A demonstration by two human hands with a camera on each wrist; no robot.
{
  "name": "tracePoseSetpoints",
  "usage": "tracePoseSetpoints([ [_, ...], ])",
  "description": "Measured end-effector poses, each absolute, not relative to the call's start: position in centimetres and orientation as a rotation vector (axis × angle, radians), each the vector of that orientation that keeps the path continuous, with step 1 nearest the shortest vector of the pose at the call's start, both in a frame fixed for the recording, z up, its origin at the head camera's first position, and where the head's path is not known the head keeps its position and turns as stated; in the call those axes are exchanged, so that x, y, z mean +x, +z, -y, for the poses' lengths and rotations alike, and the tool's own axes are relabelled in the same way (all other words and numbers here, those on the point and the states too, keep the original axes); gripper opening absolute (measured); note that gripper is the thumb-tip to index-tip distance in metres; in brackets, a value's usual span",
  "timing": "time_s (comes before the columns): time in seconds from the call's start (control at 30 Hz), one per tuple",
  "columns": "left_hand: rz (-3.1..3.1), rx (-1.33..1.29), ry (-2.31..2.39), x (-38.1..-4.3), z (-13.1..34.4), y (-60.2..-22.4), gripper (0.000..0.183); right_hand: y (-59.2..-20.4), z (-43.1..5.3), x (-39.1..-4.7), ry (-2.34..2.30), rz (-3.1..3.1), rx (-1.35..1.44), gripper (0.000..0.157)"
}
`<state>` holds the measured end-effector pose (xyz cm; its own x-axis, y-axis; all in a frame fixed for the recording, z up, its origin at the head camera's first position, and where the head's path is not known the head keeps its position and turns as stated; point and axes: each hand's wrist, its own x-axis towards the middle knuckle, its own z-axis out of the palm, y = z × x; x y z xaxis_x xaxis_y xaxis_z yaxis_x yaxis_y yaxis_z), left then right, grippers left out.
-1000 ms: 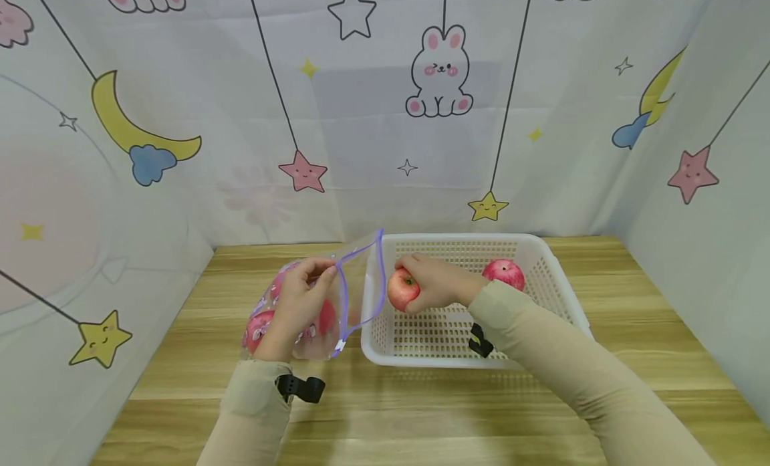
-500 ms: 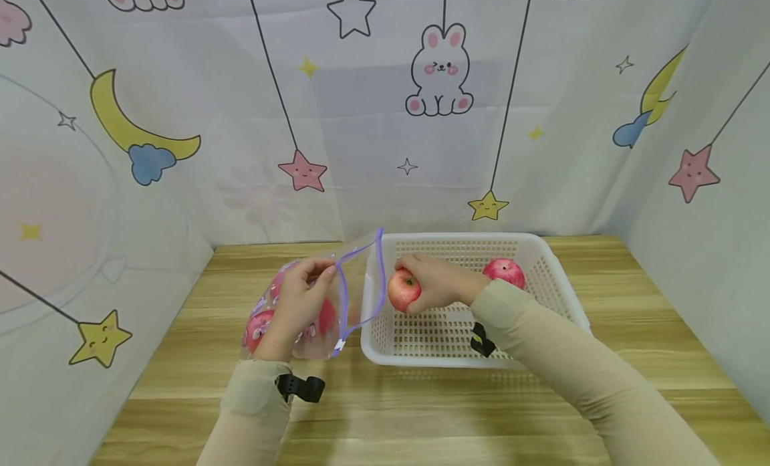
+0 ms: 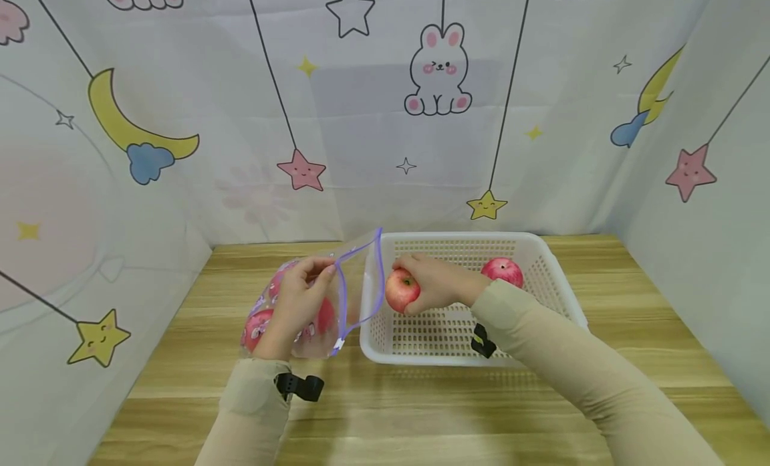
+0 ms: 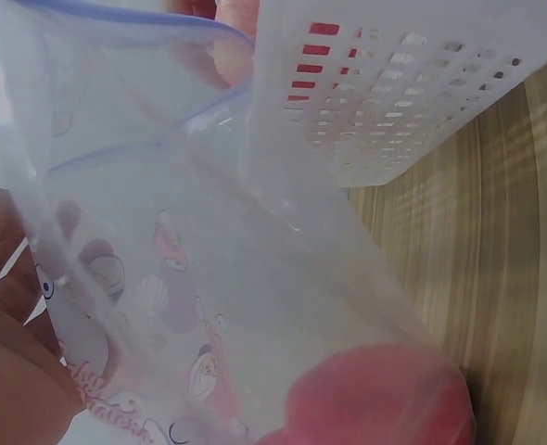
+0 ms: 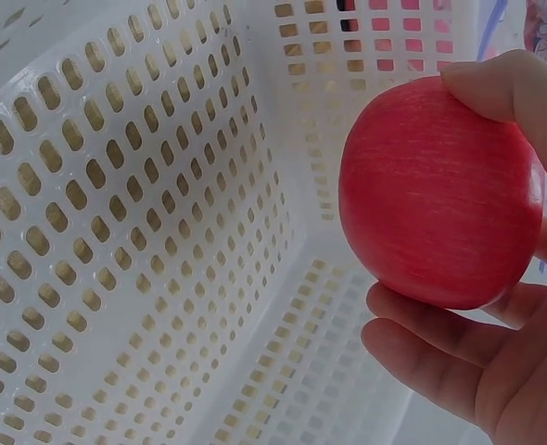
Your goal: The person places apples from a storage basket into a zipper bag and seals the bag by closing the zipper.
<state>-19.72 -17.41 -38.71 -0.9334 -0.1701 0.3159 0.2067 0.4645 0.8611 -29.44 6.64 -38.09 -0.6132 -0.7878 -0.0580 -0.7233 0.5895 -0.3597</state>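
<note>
In the head view my left hand [image 3: 301, 299] pinches the edge of a clear zip bag [image 3: 355, 285] with a purple seal strip and a white slider. The mouth of the bag stands open toward the basket, and several red apples lie inside; one red apple [image 4: 375, 399] shows through the plastic in the left wrist view. My right hand [image 3: 438, 282] grips a red apple [image 5: 440, 195], thumb on one side and fingers on the other, at the left end of the white basket [image 3: 457, 362]. Another red apple [image 3: 502, 271] sits at the basket's back right.
The basket has slotted walls, and its left rim is right beside the bag's mouth. Both stand on a wood-grain table [image 3: 385, 412]. A printed curtain [image 3: 361, 118] with stars and a rabbit hangs behind the table and along both sides.
</note>
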Motion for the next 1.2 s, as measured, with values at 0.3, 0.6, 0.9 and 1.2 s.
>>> tracePoseSetpoints([
  [0.3,2.364,-0.019,-1.481,-19.55,17.35,-38.49,0.022,-37.97,-6.73,-29.32,-0.487,-2.6,-1.244,0.079],
  [0.6,2.373,-0.012,-1.465,-19.69,17.51,-38.67,0.02,-37.87,-6.89,-29.1,-0.503,-2.593,-1.263,0.074],
  [0.9,2.381,-0.016,-1.453,-19.81,17.64,-38.83,0.019,-37.5,-7.06,-28.87,-0.517,-2.597,-1.296,0.073],
  [1.2,2.374,-0.009,-1.475,-19.72,17.57,-38.77,0.021,-37.25,-7.11,-28.73,-0.515,-2.617,-1.325,0.072],
])
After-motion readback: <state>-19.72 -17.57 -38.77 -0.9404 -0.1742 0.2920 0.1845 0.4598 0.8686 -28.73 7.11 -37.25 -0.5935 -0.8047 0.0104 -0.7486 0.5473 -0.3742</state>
